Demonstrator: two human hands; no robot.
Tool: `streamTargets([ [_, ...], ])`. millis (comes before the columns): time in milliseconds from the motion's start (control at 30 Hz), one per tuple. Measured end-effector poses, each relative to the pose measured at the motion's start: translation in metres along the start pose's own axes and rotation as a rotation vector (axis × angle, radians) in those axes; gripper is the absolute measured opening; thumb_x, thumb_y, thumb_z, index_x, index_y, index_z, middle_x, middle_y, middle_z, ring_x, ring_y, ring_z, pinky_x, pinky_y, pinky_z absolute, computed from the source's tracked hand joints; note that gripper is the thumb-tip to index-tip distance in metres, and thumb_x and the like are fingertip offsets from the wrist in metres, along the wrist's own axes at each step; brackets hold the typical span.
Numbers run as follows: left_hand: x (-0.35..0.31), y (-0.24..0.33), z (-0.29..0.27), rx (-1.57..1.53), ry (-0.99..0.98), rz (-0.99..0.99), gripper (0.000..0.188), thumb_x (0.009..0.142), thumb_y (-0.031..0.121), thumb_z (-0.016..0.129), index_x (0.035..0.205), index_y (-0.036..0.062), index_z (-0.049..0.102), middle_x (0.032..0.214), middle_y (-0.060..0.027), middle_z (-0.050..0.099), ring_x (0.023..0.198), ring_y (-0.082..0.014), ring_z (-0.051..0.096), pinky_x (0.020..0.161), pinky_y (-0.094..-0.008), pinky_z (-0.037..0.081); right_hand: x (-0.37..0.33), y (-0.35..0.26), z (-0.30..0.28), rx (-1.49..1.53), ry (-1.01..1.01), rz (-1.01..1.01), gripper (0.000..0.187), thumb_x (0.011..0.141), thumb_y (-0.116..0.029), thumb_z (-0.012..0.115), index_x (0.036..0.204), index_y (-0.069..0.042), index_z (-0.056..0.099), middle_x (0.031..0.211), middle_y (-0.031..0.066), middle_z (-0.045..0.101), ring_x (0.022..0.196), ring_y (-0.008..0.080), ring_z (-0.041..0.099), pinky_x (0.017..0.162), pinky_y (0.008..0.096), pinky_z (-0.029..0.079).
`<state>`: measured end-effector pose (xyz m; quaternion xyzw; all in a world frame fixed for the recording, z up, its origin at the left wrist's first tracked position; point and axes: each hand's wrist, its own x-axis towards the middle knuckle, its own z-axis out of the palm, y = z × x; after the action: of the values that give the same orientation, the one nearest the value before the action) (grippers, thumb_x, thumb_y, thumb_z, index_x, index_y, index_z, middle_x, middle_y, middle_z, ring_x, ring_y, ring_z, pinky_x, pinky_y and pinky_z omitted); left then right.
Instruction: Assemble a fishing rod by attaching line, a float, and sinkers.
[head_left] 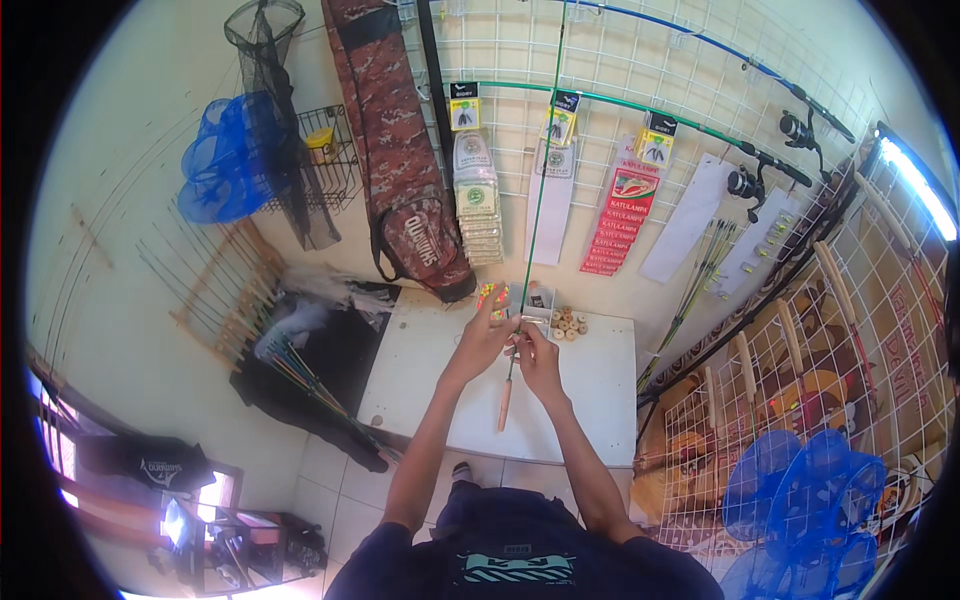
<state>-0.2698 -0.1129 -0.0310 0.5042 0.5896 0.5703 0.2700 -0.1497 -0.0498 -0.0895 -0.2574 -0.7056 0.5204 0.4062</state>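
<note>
A thin green fishing rod (544, 190) with a cork handle (503, 408) stretches away from me over the white table, its handle end nearest my body. My left hand (484, 345) is at the shaft just above the handle, thumb and a finger pinched there while other fingers point up. Close beside it, my right hand (539, 358) has its fingers closed at the same part of the shaft. Any small piece between the fingertips is too small to make out. Just beyond the hands is a compartment box (541, 297) of small parts, partly covered by them.
The white table (590, 400) holds several round cork pieces (570, 324) right of the box. A camouflage rod bag (400, 150) leans at the wall. Reel-fitted rods (745, 183) and packets (625, 215) hang on the wall grid. Blue nets (800, 500) hang at right, a black net (290, 130) at left.
</note>
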Motion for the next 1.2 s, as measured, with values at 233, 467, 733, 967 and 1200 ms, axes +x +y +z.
streamTargets([
  [233, 0.000, -0.103, 0.001, 0.032, -0.061, -0.080, 0.053, 0.096, 0.010, 0.053, 0.146, 0.0107, 0.032, 0.131, -0.0168, 0.054, 0.110, -0.0233, 0.062, 0.090, -0.0336, 0.050, 0.040, 0.027, 0.003, -0.050, 0.031, -0.019, 0.019, 0.097, -0.003, 0.047, 0.113, -0.002, 0.056, 0.081, 0.0137, 0.069, 0.075, 0.0215, 0.071, 0.067, 0.0318, 0.053],
  [467, 0.002, -0.164, 0.006, 0.078, -0.122, -0.110, 0.040, 0.089, 0.010, 0.063, 0.127, 0.0036, 0.053, 0.115, -0.0156, 0.063, 0.099, -0.0259, 0.067, 0.083, -0.0340, 0.055, 0.066, 0.050, 0.022, -0.124, 0.063, -0.063, 0.017, 0.097, -0.003, 0.046, 0.110, -0.003, 0.056, 0.081, 0.0102, 0.068, 0.074, 0.0157, 0.068, 0.066, 0.0287, 0.053],
  [733, 0.015, -0.196, 0.006, 0.149, -0.044, -0.079, 0.031, 0.088, 0.007, 0.064, 0.116, -0.0015, 0.057, 0.110, -0.0178, 0.063, 0.093, -0.0290, 0.068, 0.079, -0.0360, 0.058, 0.077, 0.074, 0.040, -0.166, 0.109, -0.009, 0.013, 0.097, -0.002, 0.047, 0.107, -0.002, 0.055, 0.085, 0.0141, 0.068, 0.078, 0.0205, 0.070, 0.067, 0.0323, 0.054],
  [967, 0.014, -0.210, 0.005, 0.151, -0.078, -0.080, 0.024, 0.087, -0.002, 0.059, 0.111, -0.0013, 0.059, 0.106, -0.0154, 0.064, 0.092, -0.0288, 0.069, 0.074, -0.0348, 0.058, 0.064, 0.080, 0.055, -0.070, 0.118, 0.186, 0.015, 0.097, -0.004, 0.047, 0.109, -0.002, 0.055, 0.089, 0.0146, 0.069, 0.089, 0.0251, 0.070, 0.073, 0.0341, 0.054],
  [1200, 0.024, -0.206, 0.010, 0.139, -0.130, -0.092, 0.024, 0.087, -0.007, 0.053, 0.108, 0.0008, 0.061, 0.098, -0.0148, 0.068, 0.090, -0.0247, 0.069, 0.076, -0.0350, 0.057, 0.062, 0.097, 0.042, -0.131, 0.146, 0.168, 0.019, 0.097, -0.009, 0.051, 0.114, -0.001, 0.055, 0.096, 0.0182, 0.068, 0.095, 0.0221, 0.068, 0.079, 0.0348, 0.054],
])
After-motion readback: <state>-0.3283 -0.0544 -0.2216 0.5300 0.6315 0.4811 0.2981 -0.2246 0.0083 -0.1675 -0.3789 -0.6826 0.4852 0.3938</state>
